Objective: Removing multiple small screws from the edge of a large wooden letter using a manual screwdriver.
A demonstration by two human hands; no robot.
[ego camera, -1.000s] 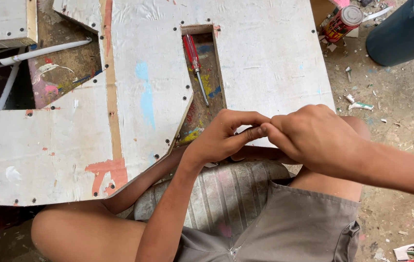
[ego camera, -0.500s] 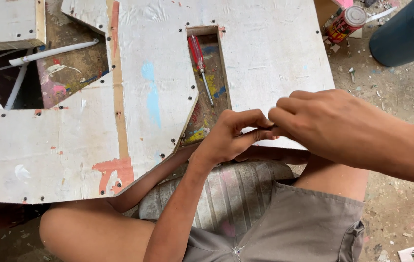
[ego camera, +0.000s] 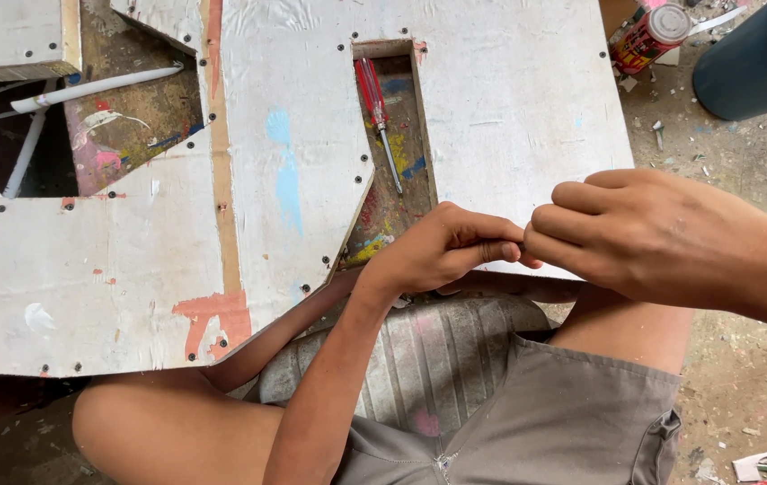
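Observation:
My left hand (ego camera: pixel 442 247) and my right hand (ego camera: pixel 653 233) meet fingertip to fingertip over the near edge of a white, paint-stained board (ego camera: pixel 509 108). Both hands are curled shut and pinch something small between them, which the fingers hide. A red-handled screwdriver (ego camera: pixel 374 103) lies apart from the hands, in a narrow rectangular cut-out of the board, just beyond my left hand. My bare knees and grey shorts (ego camera: pixel 572 413) are below the hands.
A white pipe (ego camera: pixel 96 87) lies in a larger cut-out at the left. A red can (ego camera: pixel 648 36) and a blue bucket (ego camera: pixel 756 63) stand on the dirt floor at the upper right. A worn striped seat (ego camera: pixel 428 350) sits between my legs.
The hands stay joined and have drifted slightly right along the board's near edge. My right hand's knuckles have turned more upward. The screwdriver has not moved.

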